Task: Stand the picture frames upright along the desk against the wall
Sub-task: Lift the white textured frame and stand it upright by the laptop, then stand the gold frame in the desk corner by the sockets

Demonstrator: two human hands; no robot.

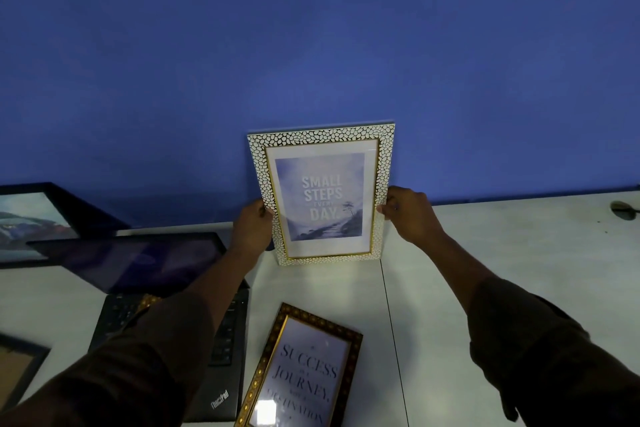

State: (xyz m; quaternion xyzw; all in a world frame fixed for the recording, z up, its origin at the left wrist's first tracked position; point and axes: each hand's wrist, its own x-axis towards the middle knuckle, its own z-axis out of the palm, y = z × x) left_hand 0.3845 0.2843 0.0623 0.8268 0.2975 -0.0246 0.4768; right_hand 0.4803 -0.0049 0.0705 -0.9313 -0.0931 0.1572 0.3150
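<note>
A white-and-gold pebble-pattern frame [322, 135] with a "Small steps every day" print stands upright on the white desk [502, 253], its top near the blue wall [311, 45]. My left hand [251, 225] grips its left edge and my right hand [410, 211] grips its right edge. A dark gold-trimmed frame [304, 367] reading "Success is a journey" lies flat on the desk below it. A black frame [38, 222] with a landscape picture leans at the far left. Another dark frame [19, 367] shows at the lower left edge.
An open black laptop [145, 274] sits left of centre, under my left forearm. A seam [391, 322] runs down the desk between two tabletops. A dark cable hole [623, 210] is at the far right of the desk.
</note>
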